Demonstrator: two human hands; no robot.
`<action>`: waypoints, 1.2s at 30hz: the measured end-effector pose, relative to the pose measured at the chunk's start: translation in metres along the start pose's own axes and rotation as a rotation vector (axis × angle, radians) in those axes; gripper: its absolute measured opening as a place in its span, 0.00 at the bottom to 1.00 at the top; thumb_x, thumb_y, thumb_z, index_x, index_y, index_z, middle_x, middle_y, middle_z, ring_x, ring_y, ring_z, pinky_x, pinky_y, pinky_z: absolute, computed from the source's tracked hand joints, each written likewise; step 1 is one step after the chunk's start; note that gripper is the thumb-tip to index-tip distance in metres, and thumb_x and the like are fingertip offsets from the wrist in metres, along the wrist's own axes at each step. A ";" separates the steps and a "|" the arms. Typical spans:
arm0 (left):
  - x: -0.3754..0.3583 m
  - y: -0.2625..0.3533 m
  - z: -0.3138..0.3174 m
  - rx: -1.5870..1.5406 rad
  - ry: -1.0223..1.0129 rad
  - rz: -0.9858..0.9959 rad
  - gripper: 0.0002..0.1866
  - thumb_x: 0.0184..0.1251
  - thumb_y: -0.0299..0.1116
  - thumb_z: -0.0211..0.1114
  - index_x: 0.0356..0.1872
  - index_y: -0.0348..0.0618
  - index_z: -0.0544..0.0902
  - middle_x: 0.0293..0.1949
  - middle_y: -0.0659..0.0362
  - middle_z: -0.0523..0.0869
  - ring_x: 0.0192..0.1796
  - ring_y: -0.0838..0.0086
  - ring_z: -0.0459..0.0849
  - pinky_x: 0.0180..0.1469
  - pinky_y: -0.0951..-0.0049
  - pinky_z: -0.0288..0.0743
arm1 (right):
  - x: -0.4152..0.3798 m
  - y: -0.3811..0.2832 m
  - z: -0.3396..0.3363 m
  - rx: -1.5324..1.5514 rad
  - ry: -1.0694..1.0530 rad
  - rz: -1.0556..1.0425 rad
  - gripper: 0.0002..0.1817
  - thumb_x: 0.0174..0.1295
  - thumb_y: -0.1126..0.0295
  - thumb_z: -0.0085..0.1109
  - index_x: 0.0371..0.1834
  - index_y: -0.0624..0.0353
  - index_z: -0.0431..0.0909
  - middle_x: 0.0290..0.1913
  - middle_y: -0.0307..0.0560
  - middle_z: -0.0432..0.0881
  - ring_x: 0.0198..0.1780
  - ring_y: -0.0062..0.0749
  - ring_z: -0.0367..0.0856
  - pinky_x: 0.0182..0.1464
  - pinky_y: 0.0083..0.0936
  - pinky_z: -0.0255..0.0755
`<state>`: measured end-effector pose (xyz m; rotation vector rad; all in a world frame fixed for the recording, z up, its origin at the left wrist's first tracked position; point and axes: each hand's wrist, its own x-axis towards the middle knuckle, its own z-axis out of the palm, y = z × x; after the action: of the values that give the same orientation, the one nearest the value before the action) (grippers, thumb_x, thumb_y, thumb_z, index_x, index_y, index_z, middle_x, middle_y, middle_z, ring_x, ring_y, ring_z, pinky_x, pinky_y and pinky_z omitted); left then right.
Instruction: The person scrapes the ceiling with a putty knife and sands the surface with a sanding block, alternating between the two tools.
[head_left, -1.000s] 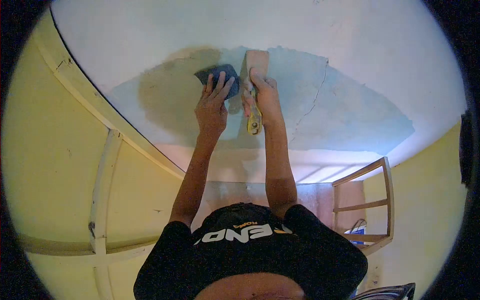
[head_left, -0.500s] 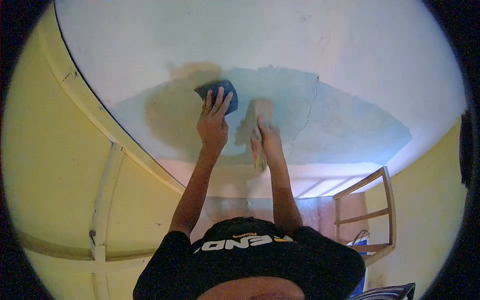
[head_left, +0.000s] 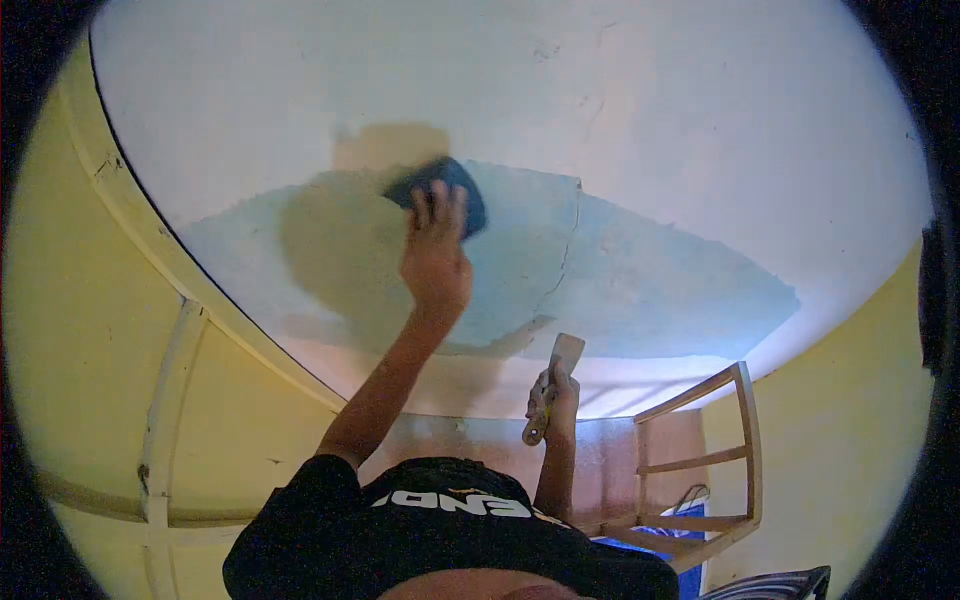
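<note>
My left hand (head_left: 436, 262) presses a dark sheet of sandpaper (head_left: 472, 205) against the pale surface, its fingers laid over the sheet and blurred. Around it spreads a large grey-green patch (head_left: 660, 275) with an uneven edge. Lower down and to the right, my right hand (head_left: 562, 393) is closed round the handle of a putty knife (head_left: 567, 352). The knife's wide blade points upward, and the handle's end with a hole shows below the fingers. A thin crack (head_left: 570, 245) runs down through the patch, between the two hands.
A wooden frame (head_left: 745, 420) with crossbars stands at the lower right, with a blue object (head_left: 690, 580) behind it. Yellow panels with battens (head_left: 172, 400) line the left side. A yellow wall (head_left: 840, 430) rises on the right. Shadows fall across the patch.
My right hand has come down with the putty knife, away from the patch. My left hand stays on the sandpaper near the same spot. The view has shifted slightly.
</note>
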<state>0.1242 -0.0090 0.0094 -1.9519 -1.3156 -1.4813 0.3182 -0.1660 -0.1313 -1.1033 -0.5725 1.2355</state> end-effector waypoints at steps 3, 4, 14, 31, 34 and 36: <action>-0.009 0.015 0.005 0.037 -0.067 0.002 0.43 0.52 0.18 0.62 0.76 0.48 0.70 0.78 0.48 0.67 0.77 0.42 0.66 0.78 0.47 0.62 | 0.006 -0.004 -0.015 -0.002 0.014 -0.002 0.27 0.76 0.43 0.51 0.29 0.55 0.70 0.13 0.41 0.68 0.09 0.30 0.67 0.11 0.25 0.65; -0.009 0.017 0.006 0.058 -0.046 -0.002 0.42 0.53 0.18 0.62 0.76 0.49 0.71 0.78 0.48 0.68 0.78 0.43 0.66 0.78 0.48 0.62 | 0.007 -0.008 -0.021 -0.024 0.023 -0.019 0.26 0.76 0.43 0.51 0.29 0.55 0.70 0.13 0.41 0.68 0.09 0.30 0.67 0.11 0.25 0.65; -0.002 0.059 0.005 -0.151 0.075 -0.249 0.35 0.63 0.17 0.55 0.75 0.42 0.71 0.74 0.41 0.71 0.73 0.44 0.73 0.67 0.56 0.76 | 0.038 -0.032 -0.082 0.062 0.130 -0.036 0.26 0.74 0.42 0.56 0.28 0.52 0.71 0.15 0.39 0.70 0.11 0.28 0.69 0.12 0.26 0.68; -0.003 0.000 0.021 -0.037 0.289 -0.158 0.37 0.55 0.16 0.52 0.72 0.45 0.77 0.74 0.46 0.74 0.77 0.50 0.70 0.76 0.55 0.67 | 0.010 -0.018 -0.031 0.378 -0.073 0.265 0.32 0.75 0.35 0.44 0.29 0.54 0.73 0.14 0.40 0.67 0.11 0.31 0.64 0.12 0.29 0.64; 0.012 -0.023 0.003 -0.008 0.431 -0.320 0.35 0.59 0.16 0.51 0.71 0.42 0.77 0.74 0.44 0.74 0.76 0.48 0.71 0.74 0.56 0.69 | 0.014 -0.029 -0.045 0.276 -0.090 0.117 0.33 0.75 0.32 0.41 0.37 0.54 0.74 0.20 0.43 0.74 0.16 0.35 0.74 0.17 0.32 0.72; 0.015 -0.018 0.001 -0.024 0.428 -0.359 0.33 0.61 0.16 0.51 0.71 0.40 0.77 0.73 0.43 0.74 0.75 0.47 0.71 0.73 0.57 0.70 | 0.035 -0.010 -0.074 0.409 -0.142 0.107 0.33 0.74 0.31 0.42 0.37 0.54 0.74 0.20 0.43 0.75 0.15 0.34 0.73 0.16 0.30 0.71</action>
<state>0.1097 0.0073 0.0178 -1.3432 -1.4946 -1.9514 0.3953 -0.1585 -0.1591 -0.7127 -0.3474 1.4552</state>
